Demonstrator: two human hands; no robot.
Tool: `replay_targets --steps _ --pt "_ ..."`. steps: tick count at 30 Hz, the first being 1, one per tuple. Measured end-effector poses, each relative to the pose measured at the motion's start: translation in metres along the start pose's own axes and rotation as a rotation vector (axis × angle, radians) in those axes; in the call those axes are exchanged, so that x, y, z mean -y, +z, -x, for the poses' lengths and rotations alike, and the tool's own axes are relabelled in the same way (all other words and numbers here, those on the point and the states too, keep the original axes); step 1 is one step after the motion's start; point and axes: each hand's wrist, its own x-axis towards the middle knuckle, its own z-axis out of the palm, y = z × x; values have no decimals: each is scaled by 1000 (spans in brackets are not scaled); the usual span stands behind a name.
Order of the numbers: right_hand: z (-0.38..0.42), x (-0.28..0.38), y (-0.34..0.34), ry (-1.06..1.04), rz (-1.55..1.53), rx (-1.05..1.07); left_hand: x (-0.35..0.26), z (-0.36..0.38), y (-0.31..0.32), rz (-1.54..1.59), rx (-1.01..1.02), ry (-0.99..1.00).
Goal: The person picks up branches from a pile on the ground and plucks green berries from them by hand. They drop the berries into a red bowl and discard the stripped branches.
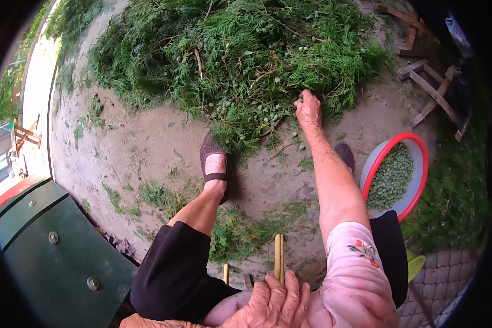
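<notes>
Head camera: bare right hand (309, 112) met the near edge of a broad heap of feathery green branches (235, 49)

Small, round, pale-green cones (272, 107) lay among the sprays, the closest of them just to the left of the right hand's fingertips. The right fingers were bent and drawn close together, leaving a narrow gap at most; whether they gripped anything could not be told. The right forearm ran forward from a pink sleeve with a red floral motif (361, 252), placing that hand far nearer the heap than the bare left hand (273, 303), which rested at the lap, holding nothing that could be seen, its fingers extended and slightly parted.

Back and to the right of the working fingers, beside the right forearm, stood a pale grey basin with a red rim (424, 169), holding many loose green cones (391, 175). Its opening appeared longer front to back than side to side.

A dark woven left shoe (210, 146) stood at the heap's near edge, while a dark right shoe (344, 155) sat between the forearm and the basin. Scattered green sprigs (113, 195) dotted the grey-brown ground (139, 136), and a weathered wooden frame (432, 90) stood beyond the basin.
</notes>
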Motion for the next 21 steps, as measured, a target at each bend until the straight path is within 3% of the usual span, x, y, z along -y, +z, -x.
replay_targets --steps 2,6,8,10,12,14,16,20,21 --pt "1 -7 -4 -35 -187 -111 -1 0 1 29 2 -21" --pt "37 -3 -46 301 -794 -92 -2 1 3 52 -17 -41" --pt "60 -21 -46 259 -663 -65 -10 4 11 77 -38 -52" --pt "78 -31 -35 76 -277 6 -8 2 9 9 18 -22" --pt "83 -29 -14 133 -377 68 -8 1 8 -9 14 -25" --pt "77 -7 -1 47 -416 -71 -7 1 7 -8 21 -27" --pt "60 18 2 -188 -378 -168 -5 -1 6 -8 28 -26" --pt "36 46 10 -92 -369 -97 -1 -2 1 13 46 -55" --pt "35 58 0 136 -743 -5 0 -1 1 11 44 -58"
